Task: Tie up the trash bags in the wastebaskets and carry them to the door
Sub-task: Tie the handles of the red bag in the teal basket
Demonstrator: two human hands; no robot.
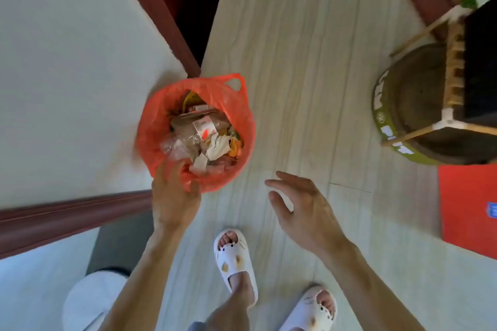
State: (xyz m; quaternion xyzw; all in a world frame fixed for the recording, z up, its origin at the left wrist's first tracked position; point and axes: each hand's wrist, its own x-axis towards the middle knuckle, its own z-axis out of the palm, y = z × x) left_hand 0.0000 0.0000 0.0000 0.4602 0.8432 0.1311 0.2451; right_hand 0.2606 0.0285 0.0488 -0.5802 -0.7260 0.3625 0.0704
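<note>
An orange-red plastic trash bag (236, 110) lines a round wastebasket on the floor beside a white wall corner. Its mouth is open, with paper, wrappers and packaging inside, and one handle loop sticks up at the far rim. My left hand (173, 196) pinches the bag's near rim between thumb and fingers. My right hand (301, 204) hovers to the right of the bag, fingers spread and holding nothing, not touching the bag.
A dark red door frame (166, 16) runs behind the basket, with a dark gap beside it. A wooden-framed stand (454, 67) over a round green container (387, 115) sits at right. A red box (468, 207) lies near it. My feet wear white slippers (234, 255).
</note>
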